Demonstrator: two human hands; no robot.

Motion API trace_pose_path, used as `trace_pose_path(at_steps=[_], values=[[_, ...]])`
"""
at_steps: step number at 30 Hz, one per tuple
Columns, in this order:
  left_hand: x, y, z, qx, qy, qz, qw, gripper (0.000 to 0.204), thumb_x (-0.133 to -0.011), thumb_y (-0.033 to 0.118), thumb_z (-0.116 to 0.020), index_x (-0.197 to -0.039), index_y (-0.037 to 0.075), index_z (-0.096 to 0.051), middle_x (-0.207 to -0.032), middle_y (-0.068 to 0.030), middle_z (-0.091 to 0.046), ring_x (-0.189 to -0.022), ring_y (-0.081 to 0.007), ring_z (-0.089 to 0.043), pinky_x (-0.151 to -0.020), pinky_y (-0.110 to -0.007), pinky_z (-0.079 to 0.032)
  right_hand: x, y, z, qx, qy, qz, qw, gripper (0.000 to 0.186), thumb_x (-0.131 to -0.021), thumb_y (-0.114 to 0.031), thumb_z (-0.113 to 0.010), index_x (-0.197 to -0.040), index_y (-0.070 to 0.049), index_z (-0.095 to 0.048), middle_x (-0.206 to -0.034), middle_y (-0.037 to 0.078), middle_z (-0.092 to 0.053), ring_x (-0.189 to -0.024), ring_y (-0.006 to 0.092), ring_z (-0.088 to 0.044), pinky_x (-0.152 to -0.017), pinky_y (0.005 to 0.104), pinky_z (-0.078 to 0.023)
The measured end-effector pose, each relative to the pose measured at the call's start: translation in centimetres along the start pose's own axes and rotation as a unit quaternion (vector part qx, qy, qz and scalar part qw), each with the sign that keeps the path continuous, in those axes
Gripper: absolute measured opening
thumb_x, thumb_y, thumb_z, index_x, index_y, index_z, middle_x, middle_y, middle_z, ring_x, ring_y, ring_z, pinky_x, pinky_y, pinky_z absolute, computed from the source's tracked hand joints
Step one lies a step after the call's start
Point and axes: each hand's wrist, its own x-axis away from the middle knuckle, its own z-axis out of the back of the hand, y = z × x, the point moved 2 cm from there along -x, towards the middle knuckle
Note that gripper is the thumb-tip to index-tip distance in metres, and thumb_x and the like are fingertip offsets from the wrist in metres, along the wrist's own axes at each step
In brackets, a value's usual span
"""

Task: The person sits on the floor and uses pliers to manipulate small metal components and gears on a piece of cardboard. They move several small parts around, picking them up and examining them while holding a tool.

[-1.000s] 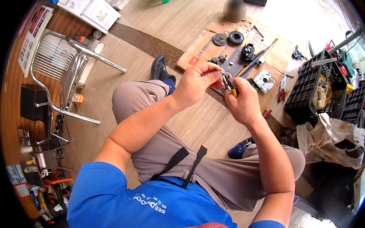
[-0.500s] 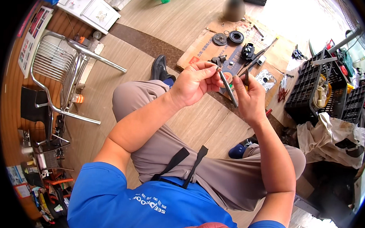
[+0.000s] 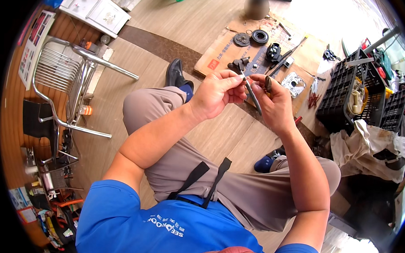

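My left hand (image 3: 216,96) is closed in a pinch on the upper end of a slim grey metal shaft (image 3: 254,98), which slants down to the right. My right hand (image 3: 276,104) is closed beside it, its thumb and fingertips at the shaft's upper part. A dark, rounded piece (image 3: 268,83) sticks up from between the right fingers; its kind cannot be made out. Just beyond the hands, a dark metal fitting (image 3: 238,64) lies on a flattened cardboard sheet (image 3: 220,52).
On the cardboard lie a black ring-shaped part (image 3: 260,37), a round disc (image 3: 242,39), a black housing (image 3: 274,52) and a silver plate (image 3: 294,84). Black plastic crates (image 3: 343,89) stand at right, with a pale cloth (image 3: 362,145) nearby. A metal chair (image 3: 62,77) stands at left.
My right hand has moved up and left along the shaft, so its fingertips now meet near my left fingers. My left hand keeps its pinch.
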Motion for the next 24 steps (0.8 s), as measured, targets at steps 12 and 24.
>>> trace_pose_path(at_steps=[12, 24], values=[[0.3, -0.5, -0.7, -0.112, 0.019, -0.045, 0.993, 0.011, -0.095, 0.012, -0.057, -0.096, 0.003, -0.064, -0.082, -0.0062, -0.066, -0.074, -0.0159, -0.065, -0.07, -0.03, -0.054, 0.0, -0.6, 0.3, 0.084, 0.0, 0.049, 0.995, 0.013, -0.087, -0.01, -0.065, -0.094, 0.0, -0.062, -0.071, 0.009, -0.06, -0.065, 0.0144, -0.055, -0.062, 0.0295, -0.047], [0.4, -0.5, -1.0, -0.211, 0.032, -0.061, 0.975, 0.013, -0.093, 0.012, -0.059, -0.097, 0.001, -0.063, -0.084, -0.006, -0.066, -0.075, -0.0136, -0.066, -0.07, -0.027, -0.055, 0.0, -1.0, 0.6, 0.243, 0.001, 0.142, 0.96, 0.012, -0.083, -0.01, -0.064, -0.089, -0.001, -0.057, -0.082, 0.016, -0.058, -0.08, 0.0362, -0.057, -0.07, 0.0421, -0.046]])
